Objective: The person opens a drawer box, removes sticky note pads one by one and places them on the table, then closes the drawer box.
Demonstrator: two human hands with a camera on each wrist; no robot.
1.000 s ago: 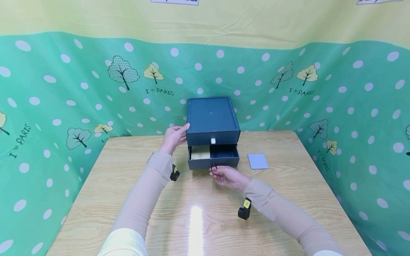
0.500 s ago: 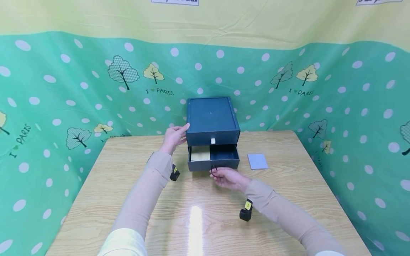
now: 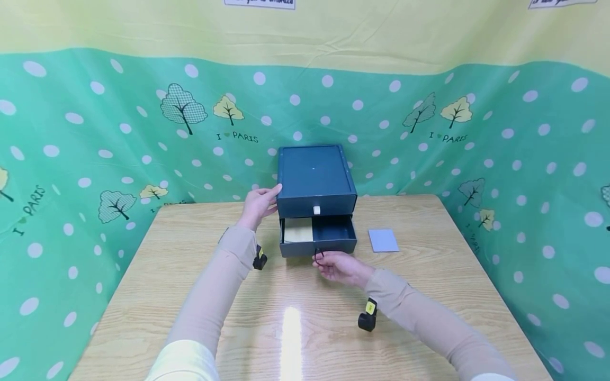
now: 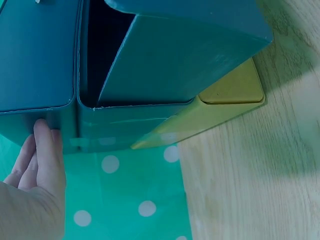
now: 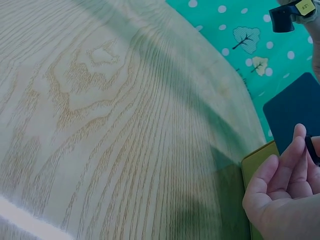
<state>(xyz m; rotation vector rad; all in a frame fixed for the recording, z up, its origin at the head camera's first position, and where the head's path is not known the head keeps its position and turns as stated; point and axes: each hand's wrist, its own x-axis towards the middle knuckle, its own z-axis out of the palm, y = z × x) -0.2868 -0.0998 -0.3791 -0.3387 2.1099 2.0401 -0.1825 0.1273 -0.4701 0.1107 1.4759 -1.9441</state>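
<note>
A dark blue box with drawers [image 3: 314, 172] stands at the back of the table; its lower drawer [image 3: 300, 248] is pulled partway out. Inside the drawer, a pale cream pad [image 3: 298, 229] lies in the left compartment; the right one looks bare. My right hand [image 3: 340, 267] pinches the black loop pull [image 3: 318, 257] on the drawer's front. My left hand [image 3: 259, 205] rests against the box's left side, its fingers [image 4: 46, 150] fairly straight on the wall in the left wrist view. Beneath the drawer, a yellow box [image 4: 232, 87] shows in that view but is hidden from the head view.
A light blue square [image 3: 383, 240] lies flat on the wooden table [image 3: 419, 296], right of the drawer. A white knob [image 3: 316, 210] sits on the upper drawer's front. Behind the table hangs a green dotted cloth [image 3: 229, 174].
The lower drawer has slid slightly farther out toward me, and my right hand has moved back with its loop pull. My left hand has stayed on the box.
</note>
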